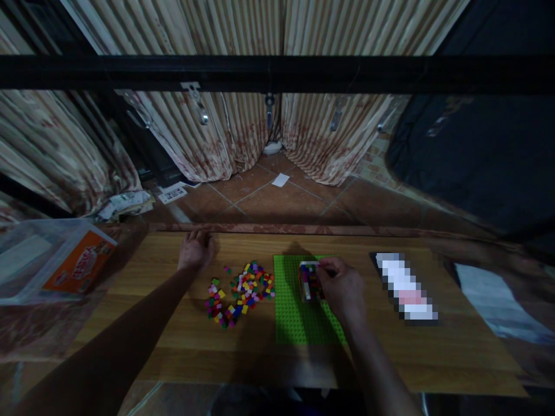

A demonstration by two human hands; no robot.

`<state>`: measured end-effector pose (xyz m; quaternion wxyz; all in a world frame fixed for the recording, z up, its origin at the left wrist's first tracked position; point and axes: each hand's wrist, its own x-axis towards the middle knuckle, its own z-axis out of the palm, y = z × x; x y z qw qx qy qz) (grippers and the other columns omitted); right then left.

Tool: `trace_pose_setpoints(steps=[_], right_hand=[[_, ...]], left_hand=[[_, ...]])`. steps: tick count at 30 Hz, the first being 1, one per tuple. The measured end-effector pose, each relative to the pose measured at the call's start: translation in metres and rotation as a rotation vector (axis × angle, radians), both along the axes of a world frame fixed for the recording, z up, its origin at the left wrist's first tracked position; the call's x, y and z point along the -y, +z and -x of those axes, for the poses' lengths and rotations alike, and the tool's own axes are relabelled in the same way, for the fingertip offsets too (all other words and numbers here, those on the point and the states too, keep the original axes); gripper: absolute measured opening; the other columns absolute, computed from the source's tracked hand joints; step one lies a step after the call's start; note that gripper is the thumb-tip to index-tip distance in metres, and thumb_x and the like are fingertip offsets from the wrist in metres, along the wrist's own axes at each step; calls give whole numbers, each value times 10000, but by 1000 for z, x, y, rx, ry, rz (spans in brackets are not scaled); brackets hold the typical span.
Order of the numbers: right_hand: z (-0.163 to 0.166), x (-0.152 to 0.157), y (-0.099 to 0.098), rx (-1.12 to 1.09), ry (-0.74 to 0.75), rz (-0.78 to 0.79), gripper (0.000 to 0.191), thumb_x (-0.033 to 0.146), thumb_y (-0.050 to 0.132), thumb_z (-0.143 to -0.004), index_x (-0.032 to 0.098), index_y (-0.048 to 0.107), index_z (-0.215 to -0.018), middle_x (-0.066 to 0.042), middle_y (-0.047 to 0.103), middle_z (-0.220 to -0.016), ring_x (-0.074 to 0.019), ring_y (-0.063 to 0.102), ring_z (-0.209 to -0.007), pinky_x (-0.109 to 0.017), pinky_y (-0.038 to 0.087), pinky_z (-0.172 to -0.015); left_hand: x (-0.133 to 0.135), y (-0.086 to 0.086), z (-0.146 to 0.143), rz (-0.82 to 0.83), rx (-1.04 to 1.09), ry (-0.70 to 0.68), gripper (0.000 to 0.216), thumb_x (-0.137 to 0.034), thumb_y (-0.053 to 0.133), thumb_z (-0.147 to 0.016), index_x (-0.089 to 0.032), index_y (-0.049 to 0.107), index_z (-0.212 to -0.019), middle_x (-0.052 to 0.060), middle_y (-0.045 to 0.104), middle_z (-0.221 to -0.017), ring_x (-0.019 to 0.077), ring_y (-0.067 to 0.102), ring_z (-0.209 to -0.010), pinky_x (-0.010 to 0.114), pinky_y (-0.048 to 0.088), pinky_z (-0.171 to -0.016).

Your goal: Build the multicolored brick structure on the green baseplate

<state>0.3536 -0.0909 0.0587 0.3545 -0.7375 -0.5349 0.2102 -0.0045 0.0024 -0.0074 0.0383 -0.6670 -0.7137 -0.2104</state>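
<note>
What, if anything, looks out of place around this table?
A white paper lies on the tiled floor before the curtains, as if dropped. On the table, a small brick cluster sits apart from the loose pile. I see no obvious damage.

Smooth wood-grain tabletop [195, 358], studded plastic baseplate [287, 323], plastic bricks [251, 287], cloth curtains [234, 29], clear-plastic tub [65, 236]

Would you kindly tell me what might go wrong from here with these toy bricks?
The right hand is at the small brick structure on the green studded baseplate; a clumsy push might break it. Loose toy bricks lie close to the baseplate's left edge, so a shifting baseplate could scatter them. The left hand is over the wooden table, near those bricks; a sideways sweep might knock some away.
</note>
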Motion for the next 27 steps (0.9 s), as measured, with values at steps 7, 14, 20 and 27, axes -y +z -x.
trace_pose_setpoints(steps=[7,14,20,27], right_hand=[[1,6,-6,-98,-16,-90,220,364,572,-772,186,686,-831,-76,751,-791,-224,699,-709,-309,502,-639],[22,40,4,-166,31,-331,205,336,559,-872,188,695,-911,-66,734,-880,-186,683,-755,-297,534,-696],[66,67,-7,-59,390,-336,186,169,507,-903,197,687,-941,-54,711,-863,-175,660,-786,-279,523,-702],[86,60,-41,226,408,-125,224,92,492,-898,190,690,-865,-59,689,-842,-191,639,-788,-285,490,-719]], left_hand=[[-1,0,-1,4,1,13,385,-353,410,-857,-169,604,-1133,114,603,-1194,283,494,-1166,424,387,-1041],[0,0,-1,15,6,18,385,-340,421,-851,-153,603,-1134,131,601,-1179,277,499,-1158,424,378,-1052],[0,2,-2,26,7,14,372,-346,418,-854,-159,614,-1109,136,607,-1166,289,500,-1153,429,391,-1038],[0,3,-2,34,23,22,366,-343,432,-851,-174,611,-1123,122,603,-1200,286,494,-1175,427,399,-1038]])
